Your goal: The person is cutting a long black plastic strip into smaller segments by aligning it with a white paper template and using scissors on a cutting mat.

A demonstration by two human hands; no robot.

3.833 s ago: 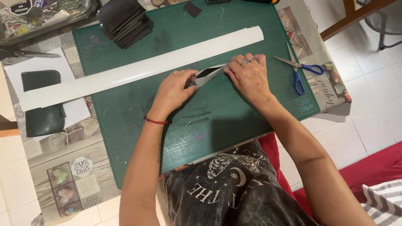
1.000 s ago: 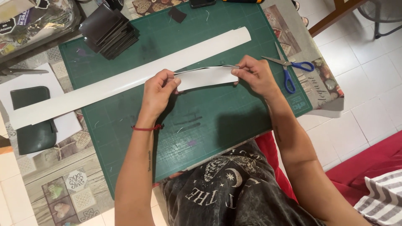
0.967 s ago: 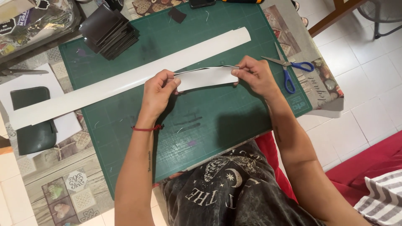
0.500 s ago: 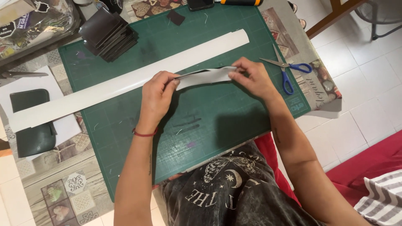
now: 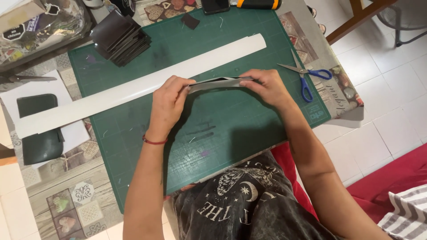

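Over a green cutting mat (image 5: 213, 133), both my hands hold a short strip (image 5: 218, 83), pale on one face and dark on the other. My left hand (image 5: 169, 104) pinches its left end and my right hand (image 5: 264, 86) pinches its right end. The strip is lifted a little above the mat and turned nearly edge-on, with its dark inner side showing. Just behind it a long white strip (image 5: 133, 91) lies diagonally across the mat and past its left edge.
Blue-handled scissors (image 5: 304, 78) lie at the mat's right edge. A stack of dark square pieces (image 5: 120, 38) sits at the back left. A dark flat case (image 5: 40, 129) rests on white paper at left, a cluttered clear bag (image 5: 40, 26) behind it.
The short strip has gone from lying flat with its pale face up to being tilted nearly edge-on, with its dark side showing. My hands stayed in much the same place.
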